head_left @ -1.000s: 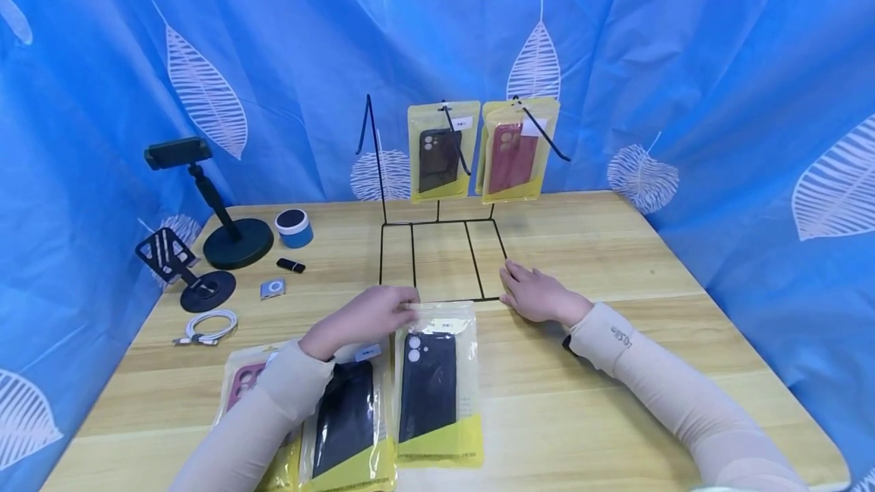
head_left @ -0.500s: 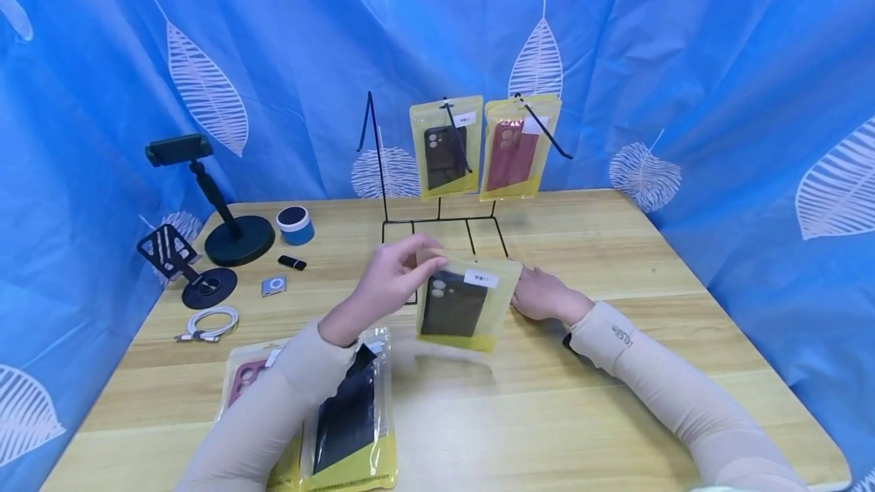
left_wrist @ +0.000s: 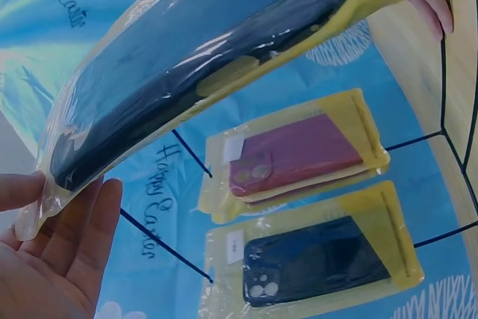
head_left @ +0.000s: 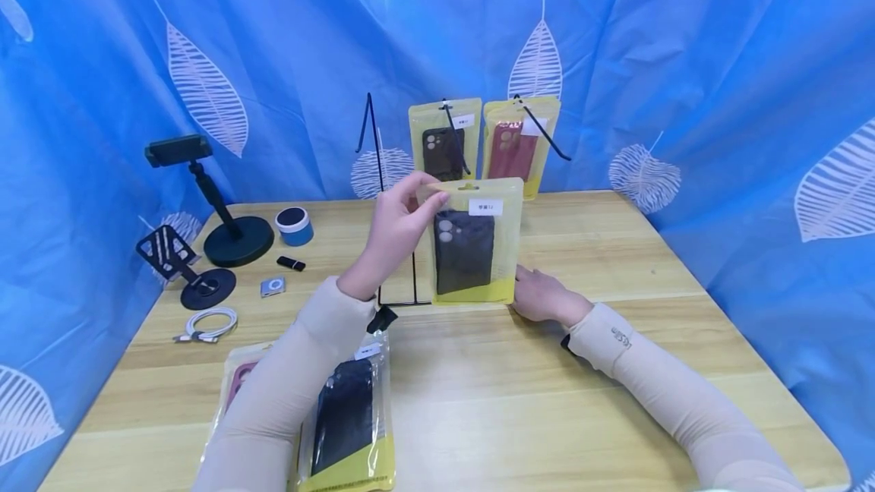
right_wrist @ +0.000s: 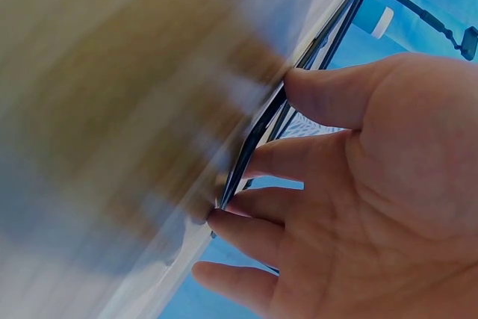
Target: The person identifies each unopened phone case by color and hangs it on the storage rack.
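Observation:
My left hand [head_left: 399, 222] pinches the upper left corner of a clear-and-yellow pouch with a dark phone case [head_left: 472, 249], held upright in front of the wire display rack [head_left: 403, 304]. In the left wrist view the pouch slants across the top, thumb on one face and fingers behind. On the rack's hooks hang a pouch with a dark case [head_left: 442, 154] and pouches with a red case [head_left: 511, 152]. My right hand [head_left: 547, 297] rests at the rack's front right base corner. Its extended fingers and thumb touch the black wire [right_wrist: 258, 128] in the right wrist view.
More pouches lie at the front left, one with a black case [head_left: 345, 416] and one with a red case [head_left: 241, 380], partly under my left sleeve. Phone stands [head_left: 235, 241], a blue jar [head_left: 294, 228], a small music player [head_left: 272, 286] and a coiled white cable [head_left: 213, 325] stand left.
My left hand has picked up the dark-case pouch from the table and raised it upright before the rack. The hanging pouches swayed slightly; my right hand stays at the base.

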`<state>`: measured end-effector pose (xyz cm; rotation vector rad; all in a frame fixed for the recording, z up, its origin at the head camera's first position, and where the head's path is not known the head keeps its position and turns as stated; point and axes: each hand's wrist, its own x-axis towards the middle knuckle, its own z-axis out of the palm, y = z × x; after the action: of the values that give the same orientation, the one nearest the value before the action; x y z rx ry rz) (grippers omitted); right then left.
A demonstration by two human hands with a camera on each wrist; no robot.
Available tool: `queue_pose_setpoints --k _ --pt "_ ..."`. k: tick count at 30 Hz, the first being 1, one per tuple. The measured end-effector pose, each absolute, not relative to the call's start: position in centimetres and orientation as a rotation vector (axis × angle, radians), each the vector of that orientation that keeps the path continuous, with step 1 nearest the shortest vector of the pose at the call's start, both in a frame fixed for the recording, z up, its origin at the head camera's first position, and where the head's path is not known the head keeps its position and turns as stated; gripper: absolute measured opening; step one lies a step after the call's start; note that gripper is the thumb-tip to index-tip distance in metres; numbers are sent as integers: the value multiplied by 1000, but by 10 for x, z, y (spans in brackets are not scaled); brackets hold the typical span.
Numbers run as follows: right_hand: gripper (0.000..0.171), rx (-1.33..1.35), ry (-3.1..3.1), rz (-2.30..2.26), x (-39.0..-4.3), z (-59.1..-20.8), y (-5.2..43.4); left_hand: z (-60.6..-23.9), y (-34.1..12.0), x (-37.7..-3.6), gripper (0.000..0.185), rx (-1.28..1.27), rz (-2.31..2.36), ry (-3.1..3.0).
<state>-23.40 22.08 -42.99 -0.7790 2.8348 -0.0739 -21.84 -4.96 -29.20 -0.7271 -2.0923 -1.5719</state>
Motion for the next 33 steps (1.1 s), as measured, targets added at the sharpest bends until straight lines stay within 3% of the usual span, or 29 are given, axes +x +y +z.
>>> queue_pose_setpoints --k 33 --pt "61 -693 2804 -10 -234 -429 221 -286 -42 -297 25 -432 -1464 -2247"
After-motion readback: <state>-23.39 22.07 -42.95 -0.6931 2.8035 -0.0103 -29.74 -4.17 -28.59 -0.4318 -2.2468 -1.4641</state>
